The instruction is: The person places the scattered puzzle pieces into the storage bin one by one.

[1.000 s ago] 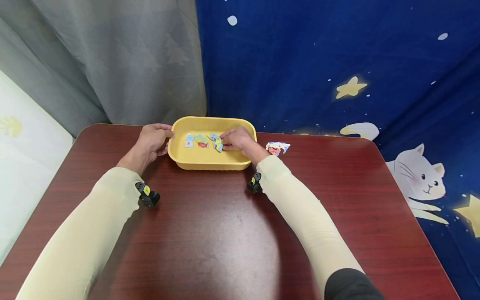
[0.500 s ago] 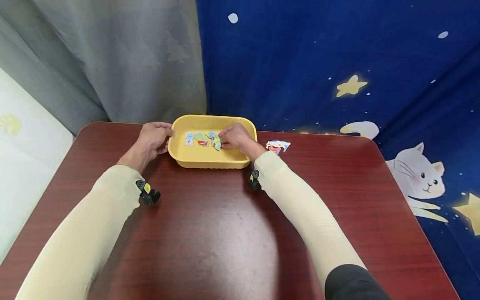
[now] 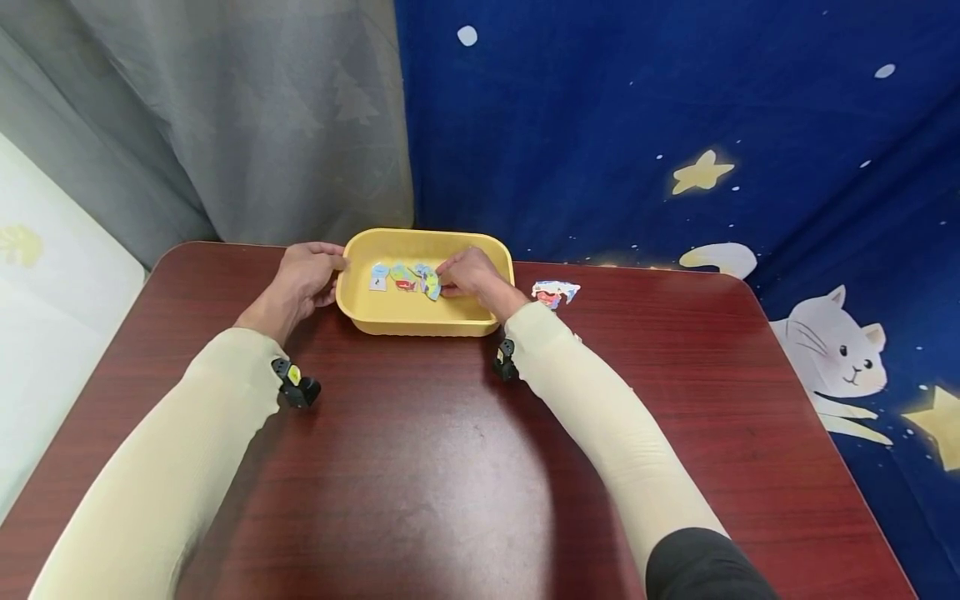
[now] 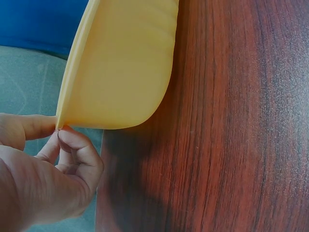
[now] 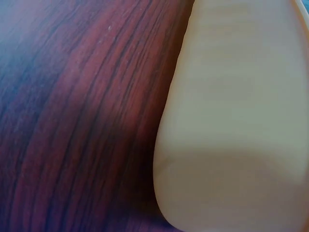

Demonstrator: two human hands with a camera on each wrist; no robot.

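Observation:
My left hand (image 3: 306,277) pinches the left rim of a yellow plastic basket (image 3: 420,323). The left wrist view shows thumb and fingers of that hand (image 4: 58,169) meeting at the basket's rim (image 4: 120,63). Inside the basket, my right hand (image 3: 471,273) holds the right edge of a blue, green and yellow cut-out picture piece (image 3: 431,283); its fingertips are partly hidden. To the left lie a green and red cut-out piece (image 3: 404,279) and a blue and white one (image 3: 378,277). Only the basket's outer wall (image 5: 231,106) shows in the right wrist view, without the hand.
A white, red and blue cut-out piece (image 3: 555,292) lies on the table right of the basket, close to my right forearm. The dark red wooden table (image 3: 420,467) ends just behind the basket, against a grey curtain (image 3: 300,125) and a blue one (image 3: 562,125).
The piece at my right fingers has gone from tilted to lying flatter beside the other pieces. My left hand keeps its place on the rim.

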